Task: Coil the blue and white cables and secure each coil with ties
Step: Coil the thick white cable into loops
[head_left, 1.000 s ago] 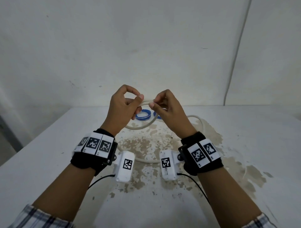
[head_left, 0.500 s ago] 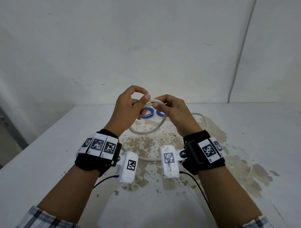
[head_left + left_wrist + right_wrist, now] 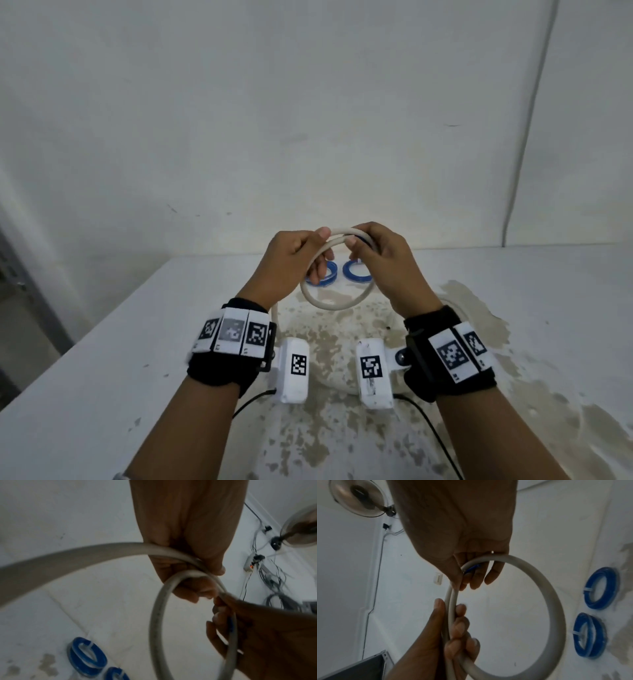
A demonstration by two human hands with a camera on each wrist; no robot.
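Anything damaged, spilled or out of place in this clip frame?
Only the table: its white top is blotched with brownish patches where the coating looks worn or stained, mostly under the hands. The two blue coils lie flat and tied. The white cable forms a clean loop held by the left hand and right hand.

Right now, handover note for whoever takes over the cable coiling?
Left hand and right hand both grip the white cable at the top of its first loop, held above the table; the rest trails on the tabletop.
Done: two blue coils lie tied on the table.
Left: finish coiling the white cable, then tie it. No loose tie is visible.
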